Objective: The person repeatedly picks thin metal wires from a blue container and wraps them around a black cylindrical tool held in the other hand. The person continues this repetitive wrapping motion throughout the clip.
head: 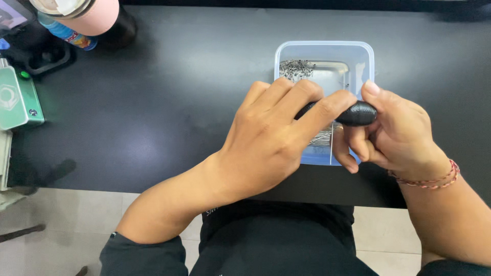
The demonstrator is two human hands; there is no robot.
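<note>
Closest to me is the dark shirt [276,240] at the bottom of the view, with both forearms reaching up from it over the edge of the black counter [153,102]. I see the left hand [271,138] lying palm down, its fingers [307,97] curled and closed over one end of a black oval object [360,113], the knuckles covering most of that end. The right hand [391,133] grips the other end: its thumb rests along the top, its lower fingers are bent in underneath, and a red cord bracelet [429,180] circles the wrist. Neither hand is spread; both are closed on the object, which sits between them, held just above the near part of a clear plastic box [368,56]. Inside the box I make out a heap of thin metal pins [296,68] toward the far left corner and more pins [322,137] beneath the hands. Well apart, at the far left corner of the counter, stand a pink cup [92,15] and a green device [18,97].
</note>
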